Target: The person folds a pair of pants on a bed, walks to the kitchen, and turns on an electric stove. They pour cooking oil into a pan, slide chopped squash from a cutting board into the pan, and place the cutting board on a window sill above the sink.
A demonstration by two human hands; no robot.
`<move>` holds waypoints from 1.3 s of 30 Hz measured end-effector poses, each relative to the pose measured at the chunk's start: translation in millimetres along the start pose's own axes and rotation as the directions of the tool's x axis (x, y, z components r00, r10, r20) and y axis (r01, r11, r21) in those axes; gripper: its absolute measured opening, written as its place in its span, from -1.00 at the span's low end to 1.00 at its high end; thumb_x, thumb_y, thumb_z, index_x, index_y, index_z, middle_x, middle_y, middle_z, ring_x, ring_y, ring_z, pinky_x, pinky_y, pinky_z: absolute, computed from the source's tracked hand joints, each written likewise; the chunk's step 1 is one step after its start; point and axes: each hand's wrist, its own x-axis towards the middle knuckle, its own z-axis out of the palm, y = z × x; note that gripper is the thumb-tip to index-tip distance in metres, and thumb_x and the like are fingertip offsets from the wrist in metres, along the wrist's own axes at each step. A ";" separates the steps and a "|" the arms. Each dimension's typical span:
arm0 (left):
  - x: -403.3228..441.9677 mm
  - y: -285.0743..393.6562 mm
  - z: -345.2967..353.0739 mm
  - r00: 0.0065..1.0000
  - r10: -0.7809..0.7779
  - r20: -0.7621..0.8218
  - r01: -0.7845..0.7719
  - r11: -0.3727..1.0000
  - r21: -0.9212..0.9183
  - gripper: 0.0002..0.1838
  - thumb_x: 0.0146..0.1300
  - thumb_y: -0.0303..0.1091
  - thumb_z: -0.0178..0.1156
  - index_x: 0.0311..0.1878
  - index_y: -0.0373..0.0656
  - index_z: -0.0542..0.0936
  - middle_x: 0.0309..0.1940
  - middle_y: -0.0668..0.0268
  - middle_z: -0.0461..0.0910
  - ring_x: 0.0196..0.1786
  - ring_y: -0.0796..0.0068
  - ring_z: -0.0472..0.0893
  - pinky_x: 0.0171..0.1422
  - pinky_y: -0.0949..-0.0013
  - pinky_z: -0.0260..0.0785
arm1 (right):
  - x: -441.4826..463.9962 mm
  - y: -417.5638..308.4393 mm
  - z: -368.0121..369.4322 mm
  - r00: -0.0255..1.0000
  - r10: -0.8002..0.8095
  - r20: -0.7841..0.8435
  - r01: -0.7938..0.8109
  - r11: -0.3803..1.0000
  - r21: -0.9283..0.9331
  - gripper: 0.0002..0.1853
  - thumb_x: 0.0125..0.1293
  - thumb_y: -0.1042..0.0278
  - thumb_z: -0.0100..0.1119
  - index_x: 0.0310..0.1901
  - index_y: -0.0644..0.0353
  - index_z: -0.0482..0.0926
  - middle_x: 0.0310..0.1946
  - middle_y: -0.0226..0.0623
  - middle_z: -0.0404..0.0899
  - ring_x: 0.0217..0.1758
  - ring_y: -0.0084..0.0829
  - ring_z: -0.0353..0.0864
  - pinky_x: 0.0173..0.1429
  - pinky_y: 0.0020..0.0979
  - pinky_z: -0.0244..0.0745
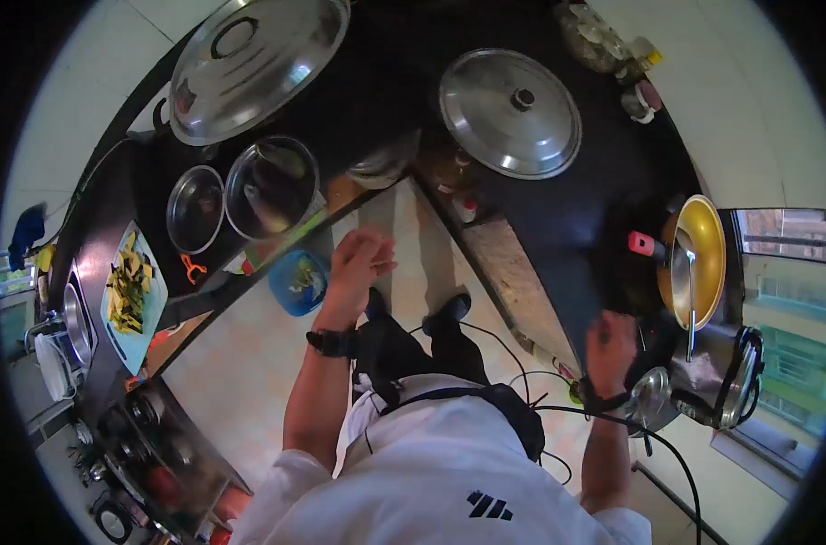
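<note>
My left hand [362, 259] is raised over the floor, its fingers loosely curled and partly apart, holding nothing I can see. Below it on the floor stands a blue basin [298, 282] with some greenish scraps. My right hand [610, 345] hangs at the edge of the dark counter, blurred, so its fingers are hard to make out. Nearest to it on the counter is a golden wok [715, 263] with a metal ladle [692, 295] lying in it. A red-ended black handle [643, 243] points out from the wok's left side.
A large lid [258, 68] and a round lid [510, 113] lie on the dark counter. Two bowls [195, 209] [271, 188] stand left, beside orange scissors [193, 269] and a board [154, 300] of cut vegetables. A black cable [631, 422] runs past my right arm.
</note>
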 end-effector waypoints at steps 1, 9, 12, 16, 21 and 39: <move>0.0 2.9 -16.4 1.000 0.003 -0.016 -0.003 1.000 -0.016 -0.78 0.51 -0.15 0.23 0.03 -0.07 0.58 -0.03 0.25 0.71 -0.05 0.46 0.66 0.10 0.21 0.56 | 5.4 -26.2 14.5 0.996 -0.064 0.061 0.060 0.996 0.073 -0.80 0.26 0.40 0.35 -0.10 0.19 0.64 -0.15 -0.08 0.61 -0.10 0.02 0.63 -0.02 -0.05 0.56; -23.1 36.7 -113.9 0.995 -0.025 -0.100 0.026 1.000 0.013 -0.76 0.52 -0.16 0.22 0.06 -0.09 0.58 -0.03 0.25 0.68 -0.02 0.44 0.64 0.09 0.22 0.56 | 51.5 -143.9 140.1 0.800 -0.406 0.443 0.309 0.910 0.275 -0.74 0.23 0.33 0.36 -0.09 0.18 0.57 -0.18 -0.09 0.58 -0.11 0.03 0.67 -0.05 -0.04 0.59; -30.1 28.2 -141.4 0.987 -0.041 -0.157 0.045 0.999 0.021 -0.75 0.52 -0.14 0.21 0.07 -0.09 0.56 -0.01 0.24 0.67 0.00 0.43 0.62 0.10 0.23 0.57 | 67.8 -160.2 194.1 0.747 -0.454 0.486 0.343 0.889 0.303 -0.73 0.24 0.29 0.34 -0.09 0.18 0.56 -0.16 -0.08 0.60 -0.09 0.04 0.67 -0.03 -0.02 0.59; -45.0 11.7 -155.6 0.950 -0.088 -0.300 0.101 0.995 0.027 -0.71 0.51 -0.13 0.22 0.07 -0.13 0.55 -0.03 0.23 0.67 -0.02 0.42 0.62 0.10 0.22 0.57 | 96.3 -161.0 274.4 0.696 -0.338 0.634 0.208 0.939 0.272 -0.68 0.26 0.22 0.34 -0.05 0.20 0.57 -0.09 -0.03 0.60 0.00 0.05 0.64 0.06 0.01 0.56; -61.6 -14.7 -158.5 0.872 -0.186 -0.454 0.199 0.980 -0.018 -0.70 0.50 -0.12 0.24 0.06 -0.14 0.55 -0.04 0.23 0.67 -0.02 0.42 0.62 0.11 0.21 0.56 | 131.0 -128.9 392.9 0.769 -0.324 0.551 0.189 0.939 0.288 -0.67 0.22 0.23 0.36 -0.05 0.19 0.58 -0.08 0.02 0.59 0.06 0.09 0.60 0.13 0.00 0.53; -56.8 -85.8 -154.1 0.694 -0.379 -0.612 0.357 0.919 -0.165 -0.71 0.51 -0.13 0.20 0.05 -0.15 0.53 -0.10 0.25 0.67 -0.10 0.45 0.62 0.04 0.24 0.54 | 268.9 -114.8 551.9 0.887 -0.267 0.378 0.124 0.924 0.362 -0.58 0.29 -0.02 0.25 0.01 0.12 0.74 0.19 -0.09 0.64 0.28 -0.08 0.58 0.37 0.00 0.43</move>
